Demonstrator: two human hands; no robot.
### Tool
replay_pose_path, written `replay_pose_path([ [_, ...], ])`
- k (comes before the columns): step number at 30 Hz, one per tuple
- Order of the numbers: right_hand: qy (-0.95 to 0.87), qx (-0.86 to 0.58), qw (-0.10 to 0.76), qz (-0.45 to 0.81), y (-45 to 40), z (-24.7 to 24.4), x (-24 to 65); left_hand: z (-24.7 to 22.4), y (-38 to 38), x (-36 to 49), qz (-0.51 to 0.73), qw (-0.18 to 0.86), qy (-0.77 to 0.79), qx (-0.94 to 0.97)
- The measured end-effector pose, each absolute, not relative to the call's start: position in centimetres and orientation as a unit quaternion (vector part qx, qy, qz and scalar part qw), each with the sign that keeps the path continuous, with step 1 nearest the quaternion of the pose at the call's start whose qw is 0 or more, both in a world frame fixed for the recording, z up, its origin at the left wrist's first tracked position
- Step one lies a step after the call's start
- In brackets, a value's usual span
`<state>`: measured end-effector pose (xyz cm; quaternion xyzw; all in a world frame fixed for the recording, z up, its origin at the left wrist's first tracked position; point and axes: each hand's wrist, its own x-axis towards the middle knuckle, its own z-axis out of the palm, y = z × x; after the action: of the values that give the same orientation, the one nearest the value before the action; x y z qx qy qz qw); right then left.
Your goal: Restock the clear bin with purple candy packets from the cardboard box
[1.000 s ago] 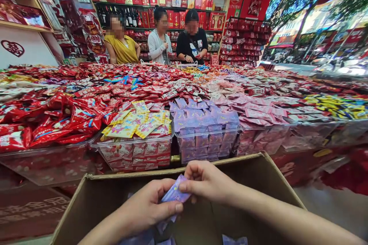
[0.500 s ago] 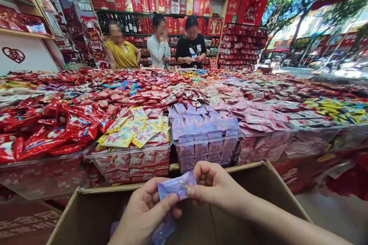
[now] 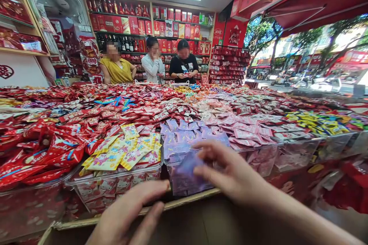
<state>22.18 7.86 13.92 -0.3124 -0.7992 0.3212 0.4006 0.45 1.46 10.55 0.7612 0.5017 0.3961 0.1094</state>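
Pinched in my right hand (image 3: pixel 221 172) is a purple packet (image 3: pixel 187 166), blurred by motion. It is in front of a clear bin (image 3: pixel 175 160) of neatly stacked purple packets (image 3: pixel 184 138). My left hand (image 3: pixel 129 214) is lower and to the left, over the near rim of a cardboard box (image 3: pixel 184 200), its thumb and fingers apart with nothing between them. To the left of the purple stack, yellow and white packets (image 3: pixel 115 153) lie on a bin of cartoon-printed packets.
Red packets (image 3: pixel 57 153) heap up at the left, and pink ones (image 3: pixel 247 128) lie right of the purple stack. Yellow and blue packets (image 3: pixel 319 122) are farther right. Three people (image 3: pixel 119 69) are behind the display, before shelves of bottles and boxes (image 3: pixel 172 28).
The view has tilted up. My left hand has let go of the purple packet and opened; my right hand holds it alone, nearer the purple bin.
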Motion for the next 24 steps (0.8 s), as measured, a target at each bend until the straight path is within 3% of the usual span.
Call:
replay_pose_path([
  [3, -0.809, -0.338, 0.413, 0.244, 13.2, 17.6, 23.1, 14.9, 5.4, 1.1, 0.279, 0.009, 0.466, 0.84],
  [8, -0.802, -0.509, 0.269, 0.16, 20.4, 19.1, 22.5, 16.7, 12.1, 2.6, 0.137, -0.02, 0.475, 0.869],
  [15, -0.812, -0.524, 0.181, 0.182, 21.9, 16.9, 21.6, 15.4, 13.0, 2.7, 0.097, -0.03, 0.438, 0.893],
  [24, -0.829, -0.535, 0.128, 0.105, 21.5, 17.2, 21.1, 15.2, 13.2, 2.9, 0.093, -0.055, 0.435, 0.894],
])
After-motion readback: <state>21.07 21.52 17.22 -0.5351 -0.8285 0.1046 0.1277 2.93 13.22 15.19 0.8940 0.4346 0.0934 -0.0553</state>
